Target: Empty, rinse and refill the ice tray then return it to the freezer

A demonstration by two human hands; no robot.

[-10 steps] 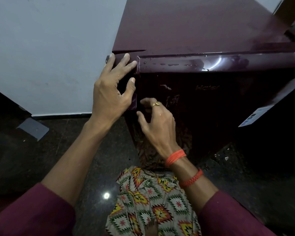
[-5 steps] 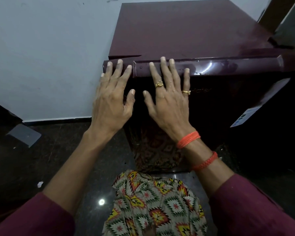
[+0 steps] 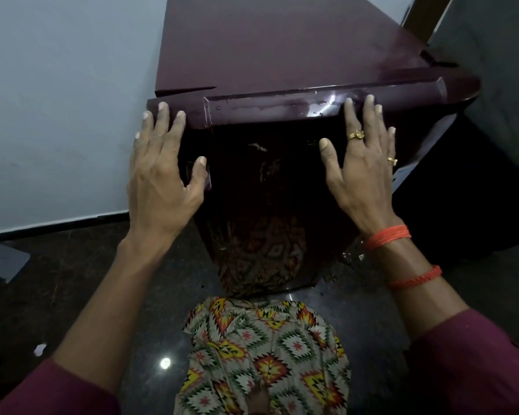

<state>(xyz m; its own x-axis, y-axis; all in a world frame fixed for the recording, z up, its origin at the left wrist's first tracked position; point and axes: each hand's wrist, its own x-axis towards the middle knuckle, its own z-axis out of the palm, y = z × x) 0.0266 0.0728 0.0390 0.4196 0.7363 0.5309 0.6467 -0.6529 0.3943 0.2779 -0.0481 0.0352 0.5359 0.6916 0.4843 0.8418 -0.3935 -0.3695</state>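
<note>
A dark maroon fridge (image 3: 282,49) stands against the white wall, its glossy door (image 3: 270,181) shut and facing me. My left hand (image 3: 162,175) lies flat on the door's upper left corner, fingers spread, fingertips at the top trim (image 3: 282,106). My right hand (image 3: 363,163), with two gold rings, lies flat on the door's upper right part, fingers spread up to the same trim. Neither hand holds anything. No ice tray is in view.
A white wall (image 3: 57,100) runs on the left down to a dark polished floor (image 3: 72,280). A grey slab (image 3: 0,259) lies at the far left on the floor. A dark object (image 3: 492,190) stands to the right of the fridge. My patterned garment (image 3: 267,348) hangs below.
My right hand has slid rightward along the door, away from the left hand, which stays at the upper left corner. A second ago the right hand was curled lower near the door's left edge.
</note>
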